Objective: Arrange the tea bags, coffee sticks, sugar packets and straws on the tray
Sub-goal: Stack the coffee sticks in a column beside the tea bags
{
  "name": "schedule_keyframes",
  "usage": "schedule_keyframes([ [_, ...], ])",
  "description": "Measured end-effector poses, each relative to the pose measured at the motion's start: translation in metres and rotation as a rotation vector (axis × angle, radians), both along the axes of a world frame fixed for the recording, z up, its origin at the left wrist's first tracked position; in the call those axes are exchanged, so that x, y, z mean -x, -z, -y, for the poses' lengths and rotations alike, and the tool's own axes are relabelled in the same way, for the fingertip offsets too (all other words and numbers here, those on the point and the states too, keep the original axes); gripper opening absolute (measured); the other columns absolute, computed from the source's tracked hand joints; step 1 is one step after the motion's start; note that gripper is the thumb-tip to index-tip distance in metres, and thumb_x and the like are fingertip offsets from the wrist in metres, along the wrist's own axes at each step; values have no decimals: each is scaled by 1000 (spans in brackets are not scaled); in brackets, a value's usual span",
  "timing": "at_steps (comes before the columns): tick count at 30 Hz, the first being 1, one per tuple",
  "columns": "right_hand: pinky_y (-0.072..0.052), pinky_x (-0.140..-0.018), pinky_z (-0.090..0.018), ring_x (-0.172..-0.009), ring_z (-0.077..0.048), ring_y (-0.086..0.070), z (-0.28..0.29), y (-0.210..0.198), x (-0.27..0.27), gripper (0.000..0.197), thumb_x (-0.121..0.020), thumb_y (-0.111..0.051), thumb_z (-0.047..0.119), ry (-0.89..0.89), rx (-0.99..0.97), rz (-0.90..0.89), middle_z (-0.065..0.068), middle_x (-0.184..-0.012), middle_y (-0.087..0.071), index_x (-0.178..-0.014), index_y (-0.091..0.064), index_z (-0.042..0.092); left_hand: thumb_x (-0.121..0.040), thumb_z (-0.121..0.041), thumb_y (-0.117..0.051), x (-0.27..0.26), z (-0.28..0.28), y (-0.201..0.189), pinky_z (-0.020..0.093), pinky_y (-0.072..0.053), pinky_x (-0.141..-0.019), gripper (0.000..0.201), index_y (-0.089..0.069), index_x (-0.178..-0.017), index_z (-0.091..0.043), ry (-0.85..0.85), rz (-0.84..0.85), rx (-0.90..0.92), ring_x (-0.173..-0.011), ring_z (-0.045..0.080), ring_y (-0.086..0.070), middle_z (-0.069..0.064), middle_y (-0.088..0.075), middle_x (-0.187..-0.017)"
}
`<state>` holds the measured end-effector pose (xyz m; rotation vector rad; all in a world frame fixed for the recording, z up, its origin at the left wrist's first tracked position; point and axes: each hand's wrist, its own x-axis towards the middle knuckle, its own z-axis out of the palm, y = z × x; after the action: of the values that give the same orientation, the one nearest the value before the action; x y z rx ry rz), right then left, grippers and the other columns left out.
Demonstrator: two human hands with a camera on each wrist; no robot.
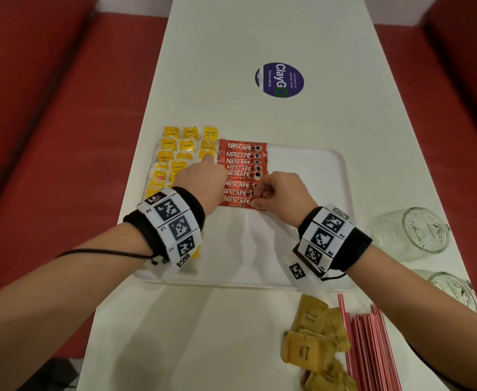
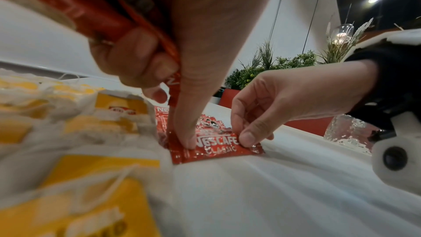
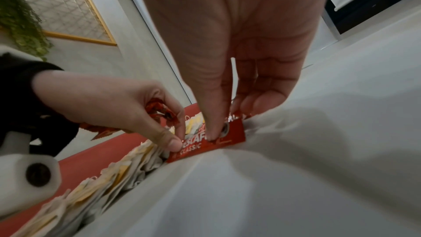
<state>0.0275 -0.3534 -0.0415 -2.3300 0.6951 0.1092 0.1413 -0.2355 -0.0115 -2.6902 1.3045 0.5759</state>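
Both hands set the nearest coffee stick (image 1: 238,201) in the red row on the white tray (image 1: 310,165).
Left hand (image 1: 200,182) clutches spare sticks, thumb pressing the stick's left end; right hand (image 1: 281,191) pinches its right end. Tea bags (image 1: 180,153) fill the tray's left; sugar packets (image 1: 313,340) and straws (image 1: 369,348) lie on the worktop (image 1: 231,334).

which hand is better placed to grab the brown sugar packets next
Right. The brown sugar packets lie off the tray on the right hand's side, and the left hand grips spare coffee sticks.
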Motion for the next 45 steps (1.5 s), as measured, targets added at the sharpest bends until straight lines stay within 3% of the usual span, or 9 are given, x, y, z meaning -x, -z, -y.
schedule_keyframes([
  [5, -36, -58, -15, -70, -10, -51, 0, -3, -2, 11, -76, -73, 16, -14, -10, -4, 4, -76, -58, -82, -66, 12, -88, -26, -64, -1, 1, 2, 39, -49, -79, 33, -60, -118, -14, 4, 20, -9, -97, 30, -59, 10, -48, -113],
  [10, -41, -64, -24, -73, -14, -54, -1, -5, -4, 13, -76, -73, 18, -29, -10, -6, -2, -83, -64, -83, -65, 11, -89, -25, -64, -2, 0, 2, 38, -48, -77, 30, -60, -116, -14, -2, 26, -4, -96, 30, -59, 9, -48, -113],
  [17, -32, -55, -15, -63, -2, -46, 5, -15, 0, 21, -73, -77, 21, -54, 31, -36, 12, -71, -50, -76, -56, 18, -84, -35, -68, 1, -1, -3, 37, -47, -75, 41, -59, -118, -14, 4, 16, -13, -95, 29, -59, 9, -47, -113],
  [25, -36, -57, -17, -68, -15, -52, -1, -11, -1, 15, -74, -72, 16, -90, 56, -64, 10, -64, -50, -83, -63, 8, -81, -37, -71, 3, 0, -3, 37, -46, -77, 45, -58, -117, -13, 21, 1, -11, -97, 28, -59, 7, -48, -109],
  [30, -36, -57, -17, -69, -15, -52, -1, -10, -3, 13, -74, -72, 15, -104, 55, -67, 11, -63, -49, -82, -62, 13, -78, -32, -75, 2, 0, -2, 33, -42, -70, 42, -59, -113, -13, 34, 21, -13, -94, 28, -59, 5, -45, -103],
  [35, -36, -57, -21, -72, -15, -52, -1, -6, -8, 14, -74, -73, 17, -106, 66, -78, 13, -65, -46, -81, -61, 17, -84, -27, -69, 4, -1, -2, 32, -39, -69, 33, -58, -111, -12, 45, 51, 16, -94, 28, -58, 8, -47, -108],
  [39, -35, -55, -18, -72, -16, -53, 0, -4, -9, 18, -73, -75, 21, -93, 61, -70, 11, -66, -48, -81, -60, 17, -82, -31, -71, 1, -1, -2, 34, -42, -72, 39, -59, -115, -14, 34, 31, 37, -96, 28, -58, 7, -47, -107],
  [42, -35, -55, -20, -66, -12, -53, -1, -10, -5, 22, -74, -76, 27, -65, 39, -16, 10, -66, -52, -86, -62, 15, -83, -40, -68, -2, -1, -5, 27, -40, -67, 33, -61, -102, -14, 5, -33, 166, -90, 25, -58, 2, -51, -94],
  [45, -39, -56, -15, -56, -3, -52, -6, -29, 3, 21, -80, -70, 35, 8, -48, 130, 9, -64, -57, -86, -62, 17, -91, -42, -56, -2, -5, -11, 19, -31, -53, 31, -57, -80, -13, -124, -296, 518, -65, 14, -49, -5, -47, -66],
])
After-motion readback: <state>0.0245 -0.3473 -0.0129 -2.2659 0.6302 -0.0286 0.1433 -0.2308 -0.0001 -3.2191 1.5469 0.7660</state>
